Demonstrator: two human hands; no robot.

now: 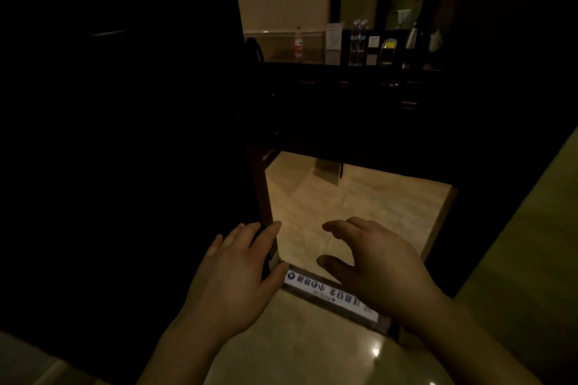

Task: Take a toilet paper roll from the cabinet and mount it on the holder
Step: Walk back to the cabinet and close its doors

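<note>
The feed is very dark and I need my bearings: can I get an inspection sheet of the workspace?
Surface: glossy tiled floor, printed strip across the threshold.
Job's things: nothing seen.
Clutter: bottles and kettle on far counter.
Hands: left hand open beside dark panel; right hand open, fingers loosely curled, holding nothing.
Cables: nothing seen.
Surroundings: dim room; drawers under the counter.

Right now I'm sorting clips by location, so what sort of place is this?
Probably a hotel room, though it is dim: a dark counter with drawers below holds bottled water, a kettle and a small card stand, and the tile floor is polished.
</note>
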